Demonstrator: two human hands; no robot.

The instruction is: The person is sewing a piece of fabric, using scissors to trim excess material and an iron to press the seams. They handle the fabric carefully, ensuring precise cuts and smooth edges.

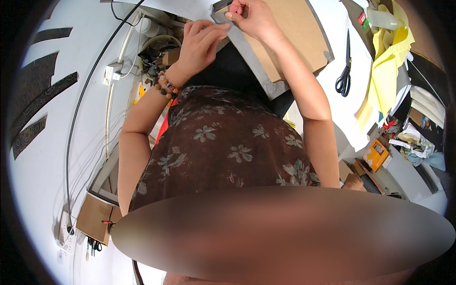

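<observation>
**Hands on a grey-edged board**

A white worktable [332, 28] carries a brown board [285, 33] with a grey border strip [247, 57]. The left hand [202, 45] presses the strip; the right hand [249, 16] pinches its top end. Black scissors [344, 71] lie beside yellow paper [387, 66]. No container's contents are discernible.

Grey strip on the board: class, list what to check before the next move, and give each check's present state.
1. Left hand on the grey strip: ok, fingers rest on it.
2. Right hand pinching the strip's top end: ok.
3. Strip lying along the edge of the brown board: ok along the visible length.
4. Far corner of the strip: cannot tell, hidden by the hands.
5. Scissors clear of the hands: ok, on the white table to the right.
</observation>
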